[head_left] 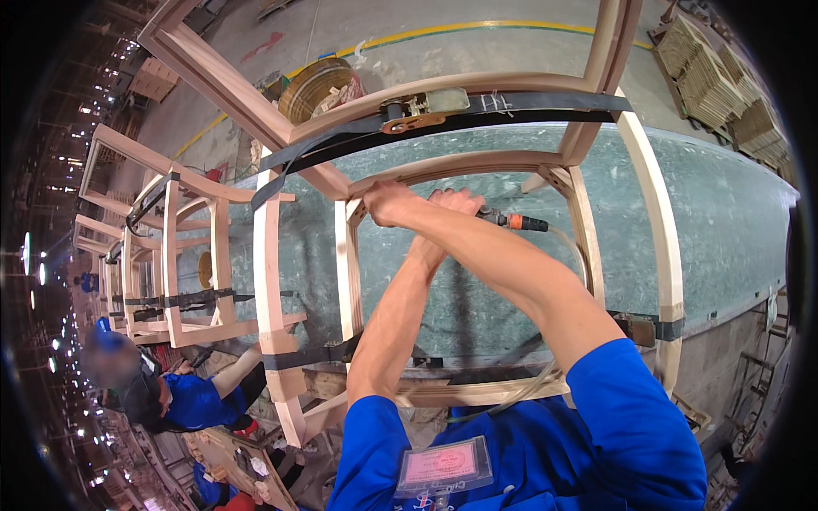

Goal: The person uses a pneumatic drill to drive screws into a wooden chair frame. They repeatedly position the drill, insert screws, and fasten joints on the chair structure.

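Note:
My forearms cross, the right one over the left, inside a pale wooden chair frame point(267, 289). My left hand point(456, 202) is closed around an air tool point(492, 215) under the curved rail point(477, 162). Most of the tool's body is hidden by my hand and forearm. An orange and black coupling point(527, 223) joins it to a clear hose point(573, 247). At the rail's left corner, beside the inner leg point(348, 264), my right hand point(383, 203) is closed with its fingers curled. Whatever it grips there is hidden.
A black strap with a metal ratchet buckle point(422, 111) spans the frame. Beneath lies a green worktop point(716, 221). More strapped chair frames point(170, 255) stand left, near a co-worker in blue point(200, 400). Stacked wooden parts point(703, 77) are at far right.

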`<state>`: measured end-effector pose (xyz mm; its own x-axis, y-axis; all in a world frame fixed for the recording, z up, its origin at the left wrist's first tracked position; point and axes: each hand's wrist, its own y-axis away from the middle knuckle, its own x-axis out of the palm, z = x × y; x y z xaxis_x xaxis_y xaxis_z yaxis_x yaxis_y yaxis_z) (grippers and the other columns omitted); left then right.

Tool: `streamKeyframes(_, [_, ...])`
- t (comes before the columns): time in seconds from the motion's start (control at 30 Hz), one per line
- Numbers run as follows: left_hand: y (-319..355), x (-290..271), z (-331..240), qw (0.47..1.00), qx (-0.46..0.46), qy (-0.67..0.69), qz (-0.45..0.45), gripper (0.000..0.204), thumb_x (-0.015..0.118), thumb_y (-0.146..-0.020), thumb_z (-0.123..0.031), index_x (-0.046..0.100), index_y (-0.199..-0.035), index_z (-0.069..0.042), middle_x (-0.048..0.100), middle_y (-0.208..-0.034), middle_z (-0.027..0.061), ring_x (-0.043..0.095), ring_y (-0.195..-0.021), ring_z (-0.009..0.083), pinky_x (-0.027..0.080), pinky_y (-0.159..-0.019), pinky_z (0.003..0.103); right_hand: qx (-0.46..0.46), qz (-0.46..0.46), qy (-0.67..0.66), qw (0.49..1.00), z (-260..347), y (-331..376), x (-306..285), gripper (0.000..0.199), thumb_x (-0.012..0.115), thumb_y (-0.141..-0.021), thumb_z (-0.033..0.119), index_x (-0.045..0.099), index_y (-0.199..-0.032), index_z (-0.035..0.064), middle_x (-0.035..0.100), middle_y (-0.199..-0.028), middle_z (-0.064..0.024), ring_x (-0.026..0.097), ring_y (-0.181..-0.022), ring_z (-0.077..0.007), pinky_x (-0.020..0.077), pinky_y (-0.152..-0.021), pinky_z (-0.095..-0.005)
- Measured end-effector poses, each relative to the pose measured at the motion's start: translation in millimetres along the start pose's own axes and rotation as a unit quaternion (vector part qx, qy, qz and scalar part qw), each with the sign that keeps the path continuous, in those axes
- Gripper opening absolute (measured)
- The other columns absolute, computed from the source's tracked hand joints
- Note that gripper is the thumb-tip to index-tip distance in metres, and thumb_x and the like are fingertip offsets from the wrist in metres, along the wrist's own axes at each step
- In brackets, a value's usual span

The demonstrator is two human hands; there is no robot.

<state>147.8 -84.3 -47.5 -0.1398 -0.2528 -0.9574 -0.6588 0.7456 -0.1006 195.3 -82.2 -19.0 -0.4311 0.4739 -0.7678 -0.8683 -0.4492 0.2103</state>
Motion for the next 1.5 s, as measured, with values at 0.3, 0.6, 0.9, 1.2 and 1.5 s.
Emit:
streamKeyframes(0.3, [-5.2,4.5,13.0,0.997,-0.083,0.0,-0.01,0.037,0.07,-0.067,-0.032,0.069,-0.096,-0.01,0.064,-0.089,0.0136,0.066,-0.085,0.0358,0.05,-0.074,0.049,-0.012,0.018,0.011,1.0,-3.0,-17.2,12.9,0.023,0.054,-0.085,0.0,0.07,-0.1,-0.0023,0.067,-0.111,-0.0266,0.065,-0.108,-0.0386,0.0544,-0.089,-0.0435])
streamKeyframes(0.6, [-18.8,0.6,16.2,0.983,-0.182,0.0,0.014,0.045,0.072,-0.066,-0.025,0.067,-0.107,-0.009,0.064,-0.1,0.0145,0.063,-0.096,0.0368,0.047,-0.086,0.05,-0.06,0.01,0.016,0.998,7.9,-18.3,9.5,0.022,0.054,-0.087,0.007,0.072,-0.098,0.0005,0.069,-0.107,-0.0243,0.069,-0.099,-0.0378,0.0558,-0.086,-0.0448])
streamKeyframes(0.9, [-4.9,17.7,28.5,0.975,-0.218,-0.001,-0.041,0.047,0.072,-0.074,-0.038,0.066,-0.111,-0.009,0.065,-0.104,0.0129,0.062,-0.098,0.0373,0.046,-0.089,0.051,-0.078,-0.078,0.095,0.989,-1.1,-23.2,4.9,0.019,0.059,-0.086,0.018,0.074,-0.096,0.0121,0.072,-0.099,-0.0164,0.071,-0.093,-0.0335,0.0573,-0.08,-0.0416])
streamKeyframes(1.2, [-17.1,20.4,45.8,0.986,-0.144,-0.043,0.068,0.046,0.061,-0.087,-0.046,0.067,-0.112,-0.008,0.072,-0.103,0.0188,0.069,-0.096,0.0365,0.054,-0.084,0.048,0.179,0.101,-0.091,0.974,-67.3,-19.7,-54.8,0.072,0.042,-0.093,0.07,0.069,-0.123,0.0099,0.066,-0.125,-0.0167,0.061,-0.118,-0.0319,0.0454,-0.102,-0.0431])
streamKeyframes(1.5, [-16.0,15.8,42.5,0.987,-0.144,-0.06,0.043,0.048,0.067,-0.081,-0.041,0.064,-0.118,-0.009,0.072,-0.101,0.0168,0.071,-0.091,0.0324,0.056,-0.078,0.046,0.15,0.101,-0.068,0.981,-62.9,-2.0,-73.1,0.067,0.039,-0.097,0.063,0.069,-0.12,0.0085,0.066,-0.125,-0.0158,0.06,-0.12,-0.0316,0.045,-0.103,-0.0422])
